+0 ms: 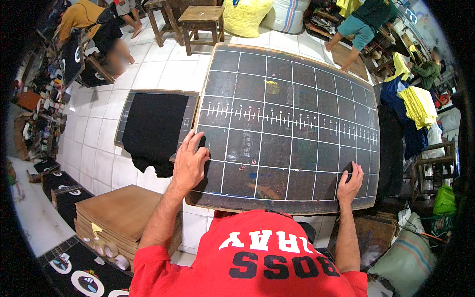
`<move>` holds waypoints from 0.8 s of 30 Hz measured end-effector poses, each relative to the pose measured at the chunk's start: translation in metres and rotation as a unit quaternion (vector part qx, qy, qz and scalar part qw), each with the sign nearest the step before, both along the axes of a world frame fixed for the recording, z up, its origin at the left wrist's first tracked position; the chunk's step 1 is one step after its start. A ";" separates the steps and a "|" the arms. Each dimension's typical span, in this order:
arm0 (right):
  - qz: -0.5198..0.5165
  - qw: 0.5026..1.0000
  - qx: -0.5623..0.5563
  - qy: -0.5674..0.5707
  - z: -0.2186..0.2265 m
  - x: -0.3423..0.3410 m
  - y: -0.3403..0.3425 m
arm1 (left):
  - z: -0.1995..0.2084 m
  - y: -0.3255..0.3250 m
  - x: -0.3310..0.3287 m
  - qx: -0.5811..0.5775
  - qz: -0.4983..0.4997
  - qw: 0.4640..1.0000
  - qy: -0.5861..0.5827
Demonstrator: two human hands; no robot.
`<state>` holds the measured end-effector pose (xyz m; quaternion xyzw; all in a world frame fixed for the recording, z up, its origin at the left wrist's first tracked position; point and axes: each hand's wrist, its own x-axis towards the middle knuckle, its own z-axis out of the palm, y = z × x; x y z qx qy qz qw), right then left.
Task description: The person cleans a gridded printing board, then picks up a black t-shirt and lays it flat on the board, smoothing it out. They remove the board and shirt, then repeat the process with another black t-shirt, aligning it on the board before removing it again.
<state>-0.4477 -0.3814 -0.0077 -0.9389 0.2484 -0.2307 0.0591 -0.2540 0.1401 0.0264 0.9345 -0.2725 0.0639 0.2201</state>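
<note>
A large dark board [302, 153] with a white grid and a row of ruler marks lies in front of me. At its near left edge rests my left hand [190, 163], some fingers stretched and others bent, with nothing visible in it. Toward the near right corner my right hand [350, 183] lies on the board, fingers spread and holding nothing. Left of the large board, a black cloth [156, 121] covers most of a smaller gridded board [126, 111] and droops over its near edge.
A stack of brown boards [116, 210] with tape rolls [110, 249] stands near left. Wooden stools [202, 20] and stuffed sacks [247, 17] are beyond the board. People [363, 27] work at the far sides. Yellow cloth [418, 106] and a wooden chair [435, 158] lie right.
</note>
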 end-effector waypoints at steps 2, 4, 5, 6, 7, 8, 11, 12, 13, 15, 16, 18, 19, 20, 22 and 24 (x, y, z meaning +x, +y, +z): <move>0.000 1.000 0.001 0.000 0.000 -0.001 0.000 | -0.002 -0.001 -0.001 0.009 0.000 1.000 -0.006; 0.003 1.000 0.006 -0.003 -0.001 -0.001 -0.001 | -0.004 -0.004 -0.003 0.019 -0.004 1.000 -0.013; 0.005 1.000 0.006 -0.005 -0.001 -0.001 -0.001 | -0.005 -0.005 -0.004 0.028 -0.002 1.000 -0.010; 0.007 1.000 0.006 -0.008 -0.001 -0.001 -0.001 | -0.006 -0.006 -0.005 0.027 -0.002 0.999 -0.023; 0.009 1.000 0.007 -0.013 -0.002 -0.001 -0.001 | -0.007 -0.007 -0.006 0.030 0.001 0.999 -0.029; 0.006 1.000 0.005 -0.009 -0.002 -0.001 -0.001 | -0.007 -0.007 -0.008 0.034 0.004 0.999 -0.033; 0.002 1.000 0.000 -0.004 -0.001 -0.001 -0.001 | -0.007 -0.004 -0.009 0.055 0.009 0.998 -0.039; 0.001 1.000 0.002 -0.001 -0.001 -0.001 -0.001 | -0.007 -0.001 -0.009 0.043 0.010 0.998 -0.038; -0.001 1.000 0.003 0.001 0.000 -0.001 -0.001 | -0.008 0.004 -0.009 0.030 0.011 0.999 -0.036; 0.000 1.000 0.009 -0.004 0.000 -0.001 -0.001 | -0.010 0.017 -0.008 -0.007 0.028 0.999 -0.024; 0.000 1.000 0.012 -0.006 -0.001 -0.001 -0.001 | -0.012 0.027 -0.006 -0.033 0.045 0.998 -0.043; -0.003 1.000 0.007 -0.001 -0.001 -0.001 -0.001 | -0.020 0.050 -0.003 -0.126 0.110 0.986 -0.003; -0.009 1.000 0.008 0.003 -0.001 -0.001 -0.001 | -0.026 0.063 -0.002 -0.157 0.149 0.976 0.034; -0.002 1.000 0.005 0.001 -0.001 -0.001 -0.001 | -0.036 0.074 -0.001 -0.230 0.172 0.957 0.046; -0.004 1.000 0.004 0.001 -0.001 -0.001 -0.001 | -0.059 0.091 -0.002 -0.318 0.241 0.910 0.112; 0.001 1.000 0.005 0.000 -0.001 0.000 -0.001 | -0.086 0.107 -0.007 -0.281 0.280 0.911 0.113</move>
